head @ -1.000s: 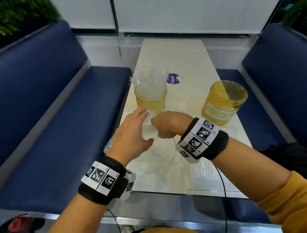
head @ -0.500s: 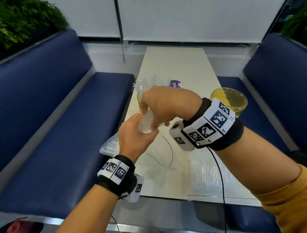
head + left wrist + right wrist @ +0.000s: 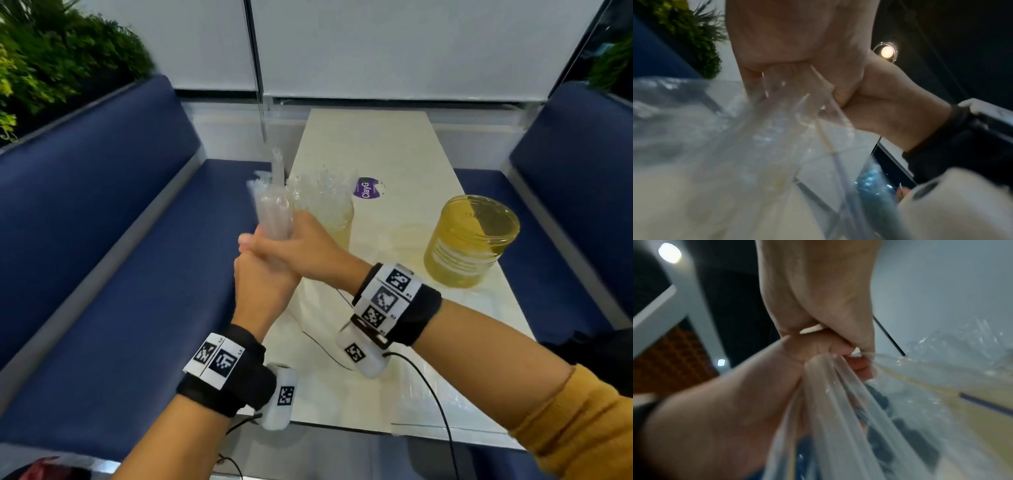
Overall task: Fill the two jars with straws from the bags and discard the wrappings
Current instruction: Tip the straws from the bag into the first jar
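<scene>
Head view shows both hands risen off the table [image 3: 394, 144]: right hand [image 3: 301, 246] has drawn a straw bundle [image 3: 274, 209] upward beside the filled jar [image 3: 329, 212], fingers wrapped round it, while left hand [image 3: 263, 284] clenches the bag [image 3: 308, 308] below, the empty jar [image 3: 469, 243] likely next.

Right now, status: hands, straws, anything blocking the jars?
Left hand and right hand both grip the straw bundle, raised upright. Left jar holds straws, right jar empty. Nothing blocking.
</scene>
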Demonstrator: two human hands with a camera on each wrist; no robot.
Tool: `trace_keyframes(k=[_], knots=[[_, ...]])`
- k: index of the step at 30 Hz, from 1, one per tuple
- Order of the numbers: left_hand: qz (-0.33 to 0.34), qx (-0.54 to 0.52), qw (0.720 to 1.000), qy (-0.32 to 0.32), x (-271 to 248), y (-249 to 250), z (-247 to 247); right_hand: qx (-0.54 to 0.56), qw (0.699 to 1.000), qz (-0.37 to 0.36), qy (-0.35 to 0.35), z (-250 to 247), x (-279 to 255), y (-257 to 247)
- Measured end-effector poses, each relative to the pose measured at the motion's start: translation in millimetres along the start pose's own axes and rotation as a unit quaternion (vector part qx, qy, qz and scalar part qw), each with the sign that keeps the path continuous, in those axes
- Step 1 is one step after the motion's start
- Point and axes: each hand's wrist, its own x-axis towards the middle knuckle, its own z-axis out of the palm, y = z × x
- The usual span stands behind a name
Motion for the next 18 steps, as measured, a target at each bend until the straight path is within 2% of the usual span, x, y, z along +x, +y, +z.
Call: trace_keyframes(k=[2,5,8,11,13,18], knots=[[-0.017,-0.009,0.999,-0.026,-3.5,0.1,-6.6,0.042,0.999,-0.012,0.016,-14.4,9.9,-19.9],[-0.022,-0.007,0.999,-0.04,-9.8,-3.7,-13.9,0.097,0.989,-0.098,0.047,-52.3,35.2,-62.6],[-0.006,0.015,1.0,-0.021,-10.3,-9.2,-21.5,0.14,0.963,-0.189,0.128,-87.1,64.9,-93.4],[-0.011,0.037,0.999,-0.005,-8.5,-10.2,-34.0,0.108,0.941,-0.239,0.212,-100.9,96.0,-89.7],[-0.018,0.025,0.999,0.009,-8.7,-10.1,-40.5,0.084,0.945,-0.206,0.238,-99.5,114.2,-67.6],[-0.01,0.003,1.0,0.022,-12.5,-8.2,-52.2,0.037,0.965,-0.074,0.247,-85.9,137.3,21.8]])
